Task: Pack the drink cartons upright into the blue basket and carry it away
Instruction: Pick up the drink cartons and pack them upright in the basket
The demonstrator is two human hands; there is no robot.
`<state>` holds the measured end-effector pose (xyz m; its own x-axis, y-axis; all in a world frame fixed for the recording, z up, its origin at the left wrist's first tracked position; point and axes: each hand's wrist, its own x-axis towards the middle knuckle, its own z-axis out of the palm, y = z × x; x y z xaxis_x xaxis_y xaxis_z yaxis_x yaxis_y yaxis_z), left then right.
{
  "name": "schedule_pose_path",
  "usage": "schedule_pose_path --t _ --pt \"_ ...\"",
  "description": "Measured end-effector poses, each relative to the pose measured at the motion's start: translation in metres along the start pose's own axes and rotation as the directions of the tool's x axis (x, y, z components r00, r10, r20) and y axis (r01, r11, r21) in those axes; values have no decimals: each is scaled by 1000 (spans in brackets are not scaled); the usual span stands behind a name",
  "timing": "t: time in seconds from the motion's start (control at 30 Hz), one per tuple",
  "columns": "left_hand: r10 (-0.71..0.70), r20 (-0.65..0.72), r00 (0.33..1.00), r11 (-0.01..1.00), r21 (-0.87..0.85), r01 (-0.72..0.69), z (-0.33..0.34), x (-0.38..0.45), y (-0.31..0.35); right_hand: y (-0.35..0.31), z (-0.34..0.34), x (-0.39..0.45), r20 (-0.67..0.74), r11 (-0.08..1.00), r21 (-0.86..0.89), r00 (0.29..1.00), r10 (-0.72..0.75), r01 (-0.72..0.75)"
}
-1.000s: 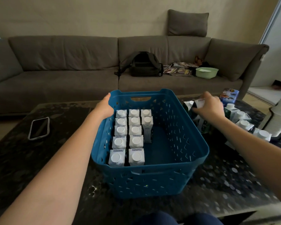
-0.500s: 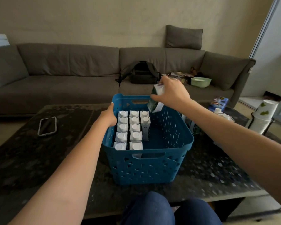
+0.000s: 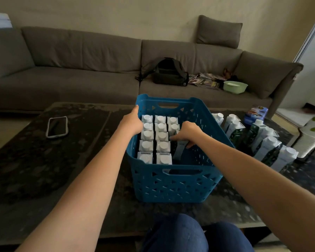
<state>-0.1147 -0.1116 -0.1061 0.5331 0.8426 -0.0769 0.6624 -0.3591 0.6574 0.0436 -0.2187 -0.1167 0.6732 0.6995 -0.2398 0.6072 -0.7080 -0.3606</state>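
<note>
Right hand [image 3: 186,132]: inside the basket [image 3: 180,186], fingers curled over the top of a carton [image 3: 179,151], dark-sided with a pale panel, standing in the third row just beside the packed ones. Left hand [image 3: 133,122]: gripping the basket's left rim, thumb along the outside. Basket: blue plastic, rectangular, walls pierced with small triangular holes, a slot handle in each end wall; stands on the dark speckled worktop [image 3: 80,179] before the person. Packed cartons [image 3: 154,137]: upright, white tops with round white caps, two full rows of five along the left wall, two more at the far end of the third row. Loose cartons [image 3: 262,140]: white and dark green, capped, clustered upright on the worktop just right of the basket. Phone [image 3: 56,126]: pale-edged case, lying flat on the worktop well left of the basket. Stacked paper cups [image 3: 311,137]: at the right edge. Sofa [image 3: 80,70]: grey, behind the worktop, bearing a black bag [image 3: 168,73] and a green bowl [image 3: 235,86].
</note>
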Motion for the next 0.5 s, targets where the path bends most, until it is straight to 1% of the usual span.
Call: schedule_pose_path --t 0.07,0.17,0.27,0.33,0.5 --pt "4 -14 1000 1000 -6 -4 1 2 -1 -1 9 7 70 993 113 997 35 -42" --pt "18 -10 1000 1000 -19 -18 1 3 -2 1 9 8 166 954 266 982 96 -138" --pt "27 -2 1000 999 -39 -27 2 4 -3 6 2 3 246 898 414 968 49 -150" --pt "29 -4 1000 999 -38 -29 1 2 -3 10 4 3 229 906 408 973 14 -109" --pt "31 -7 1000 998 -46 -31 0 1 -3 14 7 7 82 971 238 996 -21 1"
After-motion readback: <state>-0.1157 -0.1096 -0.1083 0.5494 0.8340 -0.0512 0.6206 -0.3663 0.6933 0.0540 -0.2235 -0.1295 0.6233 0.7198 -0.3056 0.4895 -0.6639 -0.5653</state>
